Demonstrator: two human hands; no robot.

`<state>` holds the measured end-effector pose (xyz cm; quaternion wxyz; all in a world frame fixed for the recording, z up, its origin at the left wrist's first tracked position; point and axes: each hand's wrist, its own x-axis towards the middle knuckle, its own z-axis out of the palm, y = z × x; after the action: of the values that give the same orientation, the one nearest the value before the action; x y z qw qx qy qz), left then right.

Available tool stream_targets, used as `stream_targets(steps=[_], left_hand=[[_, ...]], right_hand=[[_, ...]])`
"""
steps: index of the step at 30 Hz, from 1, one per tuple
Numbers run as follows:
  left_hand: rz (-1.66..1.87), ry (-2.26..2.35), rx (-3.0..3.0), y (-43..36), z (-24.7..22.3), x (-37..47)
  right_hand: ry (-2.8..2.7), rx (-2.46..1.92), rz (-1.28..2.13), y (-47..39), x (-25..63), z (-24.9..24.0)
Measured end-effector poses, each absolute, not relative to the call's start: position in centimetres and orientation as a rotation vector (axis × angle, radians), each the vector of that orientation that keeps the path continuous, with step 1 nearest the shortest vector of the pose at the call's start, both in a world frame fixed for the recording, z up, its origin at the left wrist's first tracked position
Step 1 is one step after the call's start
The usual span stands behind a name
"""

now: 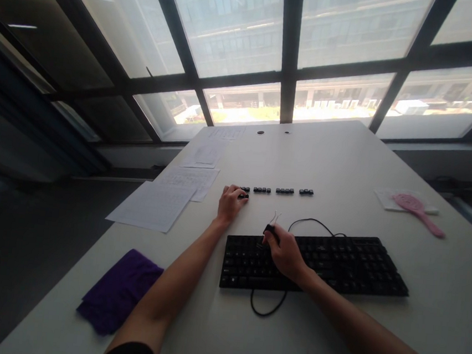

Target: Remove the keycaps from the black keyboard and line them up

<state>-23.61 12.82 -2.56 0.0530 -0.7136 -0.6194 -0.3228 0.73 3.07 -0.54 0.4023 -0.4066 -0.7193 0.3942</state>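
We see a wide window (242,27) behind, and before it a long white table (204,330). On the table, near to us, the black keyboard (360,270) is the biggest thing; its long axis goes from left to right across us. Several paper sheets (153,207) lie along the left edge, and nearer to us is a folded purple cloth (118,293). At the right, a pink brush (411,204) rests partly on a white tissue (385,199).

Of our two hands, the right hand (289,254) is the nearer to the keyboard: it is above its upper left part, with the fingers closed around a small black tool (270,229), whose thin wires (275,218) point up and away from us. Our left hand (229,204) is beyond the keyboard's left end, its fingers bent at a black key (243,196); we cannot tell if it grips this key or only touches it. The smallest things are the loose keys (284,191), in short groups, in one line parallel to the keyboard.
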Motion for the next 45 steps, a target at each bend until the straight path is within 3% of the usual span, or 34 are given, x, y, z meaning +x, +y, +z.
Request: stream_targets(steps=[32, 39, 45], left_hand=[[-1.004, -1.858, -2.176, 12.3, -1.6, -23.0], [-1.161, -1.867, -2.32, 5.9, 1.2, -20.4], [-1.148, -1.919, -2.63, -1.1, 0.6, -15.6]], right_hand=[[-1.714, -0.993, 1.031, 3.2, 0.9, -0.3], [-1.735, -1.055, 0.902, 3.1, 1.0, -0.4], [-1.915, -1.099, 0.846, 3.6, 0.9, -0.5]])
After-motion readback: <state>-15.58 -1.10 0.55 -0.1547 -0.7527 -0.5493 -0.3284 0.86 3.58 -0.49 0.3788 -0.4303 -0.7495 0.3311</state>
